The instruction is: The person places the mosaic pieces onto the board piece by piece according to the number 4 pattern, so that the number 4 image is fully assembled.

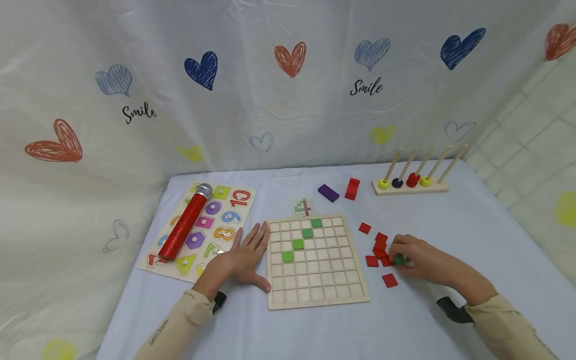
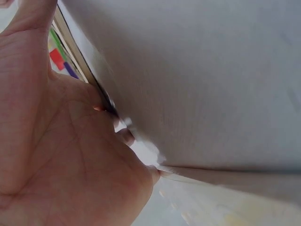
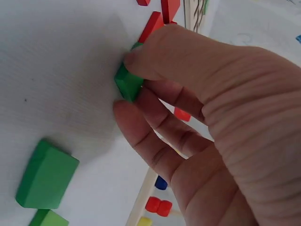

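Note:
A wooden grid board (image 1: pixel 318 299) lies on the white cloth, with several green square tiles (image 1: pixel 298 244) set in a diagonal run of its cells. My left hand (image 1: pixel 246 257) rests with spread, straight fingers along the board's left edge, thumb near its lower part. To the right of the board, my right hand (image 1: pixel 420 257) pinches a green tile (image 3: pixel 128 82) between thumb and fingers, close over the cloth. Loose red tiles (image 1: pixel 389 280) lie scattered beside that hand. In the right wrist view, another green tile (image 3: pixel 48 176) lies on the cloth, hidden in the head view.
A small pattern card (image 1: pixel 303 206) lies behind the board, near a purple block (image 1: pixel 328 193) and a red block (image 1: pixel 352 189). At left, a red microphone (image 1: pixel 184 227) lies on a number puzzle (image 1: pixel 245 202). A peg stand (image 1: pixel 409 189) with beads stands at the back right.

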A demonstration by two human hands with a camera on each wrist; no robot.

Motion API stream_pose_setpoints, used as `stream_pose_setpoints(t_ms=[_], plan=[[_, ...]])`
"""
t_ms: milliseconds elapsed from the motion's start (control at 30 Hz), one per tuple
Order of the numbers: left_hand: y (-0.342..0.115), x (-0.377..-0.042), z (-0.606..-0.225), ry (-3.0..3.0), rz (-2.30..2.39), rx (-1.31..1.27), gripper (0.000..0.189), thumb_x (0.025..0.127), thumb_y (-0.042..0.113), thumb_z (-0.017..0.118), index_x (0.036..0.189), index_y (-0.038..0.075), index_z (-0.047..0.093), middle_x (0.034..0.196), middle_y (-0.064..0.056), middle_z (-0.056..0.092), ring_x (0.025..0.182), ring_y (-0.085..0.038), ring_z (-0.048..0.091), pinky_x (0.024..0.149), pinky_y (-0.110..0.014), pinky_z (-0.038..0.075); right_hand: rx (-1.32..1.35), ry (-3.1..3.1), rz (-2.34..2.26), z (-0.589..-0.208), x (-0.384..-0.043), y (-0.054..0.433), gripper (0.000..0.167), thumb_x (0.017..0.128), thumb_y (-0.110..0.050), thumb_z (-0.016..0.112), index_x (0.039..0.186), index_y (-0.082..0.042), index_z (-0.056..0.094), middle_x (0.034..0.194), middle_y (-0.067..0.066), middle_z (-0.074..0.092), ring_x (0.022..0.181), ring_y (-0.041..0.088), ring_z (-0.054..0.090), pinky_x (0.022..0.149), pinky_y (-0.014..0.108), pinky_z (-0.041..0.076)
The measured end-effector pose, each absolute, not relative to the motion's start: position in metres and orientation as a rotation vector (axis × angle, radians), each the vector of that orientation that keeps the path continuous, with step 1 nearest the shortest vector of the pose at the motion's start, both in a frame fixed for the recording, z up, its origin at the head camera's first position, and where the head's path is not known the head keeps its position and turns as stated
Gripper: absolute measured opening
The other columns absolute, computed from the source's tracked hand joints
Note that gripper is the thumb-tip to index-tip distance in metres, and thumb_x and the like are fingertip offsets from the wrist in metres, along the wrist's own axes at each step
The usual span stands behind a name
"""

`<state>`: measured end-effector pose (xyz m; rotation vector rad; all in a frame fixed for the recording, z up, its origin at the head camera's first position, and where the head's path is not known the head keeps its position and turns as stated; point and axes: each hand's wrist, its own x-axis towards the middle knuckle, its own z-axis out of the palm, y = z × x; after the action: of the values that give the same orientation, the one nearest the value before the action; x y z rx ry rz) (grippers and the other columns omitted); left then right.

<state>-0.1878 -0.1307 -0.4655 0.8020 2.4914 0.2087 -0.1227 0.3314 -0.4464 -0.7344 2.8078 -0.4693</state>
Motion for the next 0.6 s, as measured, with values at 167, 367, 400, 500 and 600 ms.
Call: stream_pose_setpoints(t_ms=[167, 367, 400, 500, 600], plan=[[-0.132, -0.192, -0.474, 2.502, 0.233, 0.817, 0.152, 0.072, 0.078, 0.084, 0.172, 0.006, -0.004, 0.182, -0.011, -0.015, 0.170, -0.035, -0.014, 0.132, -0.066, -0.014, -0.749, 2.805, -0.493, -0.439, -0.125, 0.332, 0.028, 0.082, -0.009, 0.092, 0.098, -0.023, 0.074, 0.105, -0.007, 0.064, 0.095, 0.009, 0.059, 0.075, 0.021, 0.061], [-0.134, -0.196, -0.487, 2.519, 0.225, 0.820, 0.154, 0.070, 0.079, 0.084, 0.172, 0.006, -0.005, 0.181, -0.011, -0.017, 0.169, -0.034, -0.017, 0.131, -0.065, -0.018, -0.874, 2.822, -0.561, -0.427, -0.128, 0.322, 0.028, 0.082, -0.004, 0.090, 0.099, -0.021, 0.074, 0.106, -0.006, 0.063, 0.094, 0.009, 0.061, 0.075, 0.022, 0.062], [-0.134, -0.196, -0.487, 2.518, 0.226, 0.818, 0.154, 0.070, 0.079, 0.084, 0.172, 0.007, -0.006, 0.181, -0.011, -0.017, 0.169, -0.034, -0.018, 0.131, -0.065, -0.019, -0.902, 2.825, -0.570, -0.426, -0.128, 0.320, 0.029, 0.081, -0.003, 0.089, 0.100, -0.020, 0.074, 0.106, -0.006, 0.063, 0.094, 0.009, 0.061, 0.075, 0.022, 0.062], [-0.133, -0.195, -0.486, 2.513, 0.220, 0.816, 0.154, 0.070, 0.077, 0.085, 0.172, 0.007, -0.007, 0.181, -0.010, -0.019, 0.169, -0.033, -0.019, 0.131, -0.065, -0.020, -0.993, 2.834, -0.582, -0.424, -0.129, 0.312, 0.030, 0.082, 0.000, 0.088, 0.099, -0.020, 0.073, 0.106, -0.006, 0.062, 0.093, 0.009, 0.061, 0.075, 0.023, 0.063], [-0.132, -0.195, -0.483, 2.507, 0.218, 0.814, 0.154, 0.070, 0.079, 0.084, 0.172, 0.008, -0.008, 0.181, -0.009, -0.019, 0.169, -0.032, -0.019, 0.131, -0.065, -0.019, -1.046, 2.831, -0.591, -0.421, -0.129, 0.304, 0.029, 0.084, 0.002, 0.085, 0.098, -0.019, 0.073, 0.107, -0.005, 0.062, 0.094, 0.009, 0.059, 0.075, 0.024, 0.063]])
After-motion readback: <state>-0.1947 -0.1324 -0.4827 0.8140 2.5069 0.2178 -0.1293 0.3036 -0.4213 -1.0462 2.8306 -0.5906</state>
